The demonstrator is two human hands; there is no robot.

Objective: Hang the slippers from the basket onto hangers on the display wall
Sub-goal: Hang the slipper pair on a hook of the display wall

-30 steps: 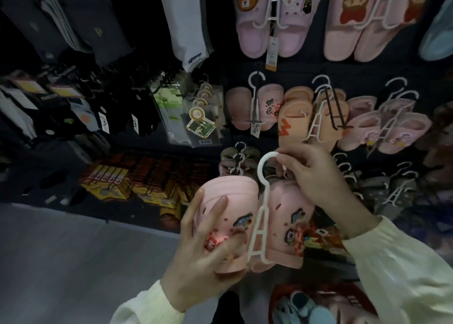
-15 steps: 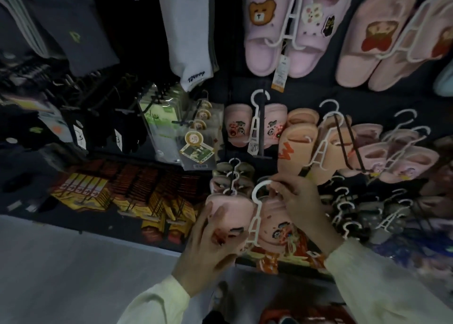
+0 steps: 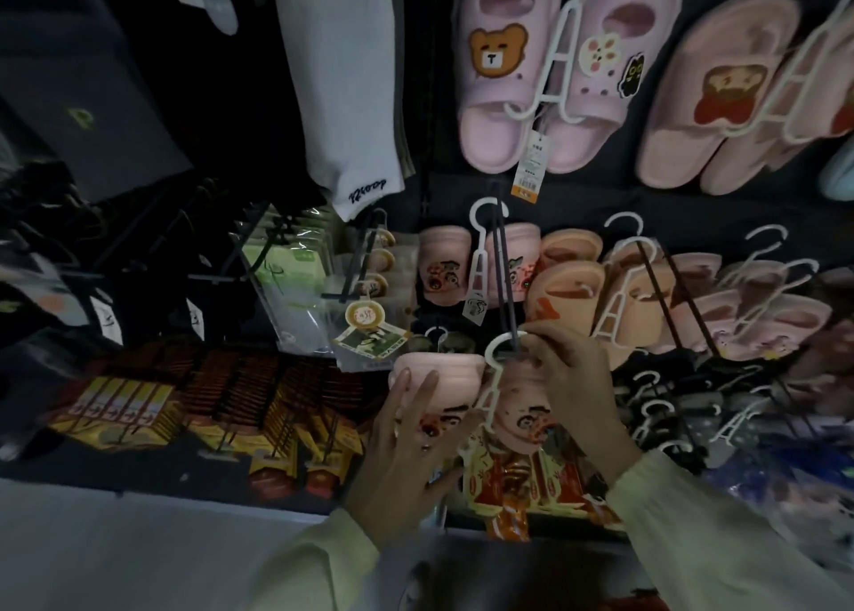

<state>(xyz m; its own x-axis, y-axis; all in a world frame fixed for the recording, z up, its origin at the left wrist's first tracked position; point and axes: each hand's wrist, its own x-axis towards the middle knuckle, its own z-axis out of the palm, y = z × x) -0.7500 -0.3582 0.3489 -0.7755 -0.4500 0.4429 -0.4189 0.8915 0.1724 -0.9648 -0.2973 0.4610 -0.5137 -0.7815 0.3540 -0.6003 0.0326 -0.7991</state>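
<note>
Two hands: right hand (image 3: 577,388) pinches hanger (image 3: 493,393) hook at peg (image 3: 501,264) tip; left hand (image 3: 402,462), fingers flat, props slippers (image 3: 439,370) below peg. Hook missing tip would likely drop pair.

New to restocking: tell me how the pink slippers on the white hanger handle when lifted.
Probably light: the right hand pinches just the hanger hook, the left hand only steadies the slippers. Likely swings, hung from one thin hook.

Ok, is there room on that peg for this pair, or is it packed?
Yes: the peg is bare between the hung pair at the wall and the hook at its tip. Pegs to the right are packed with slippers; packets crowd the left.
</note>
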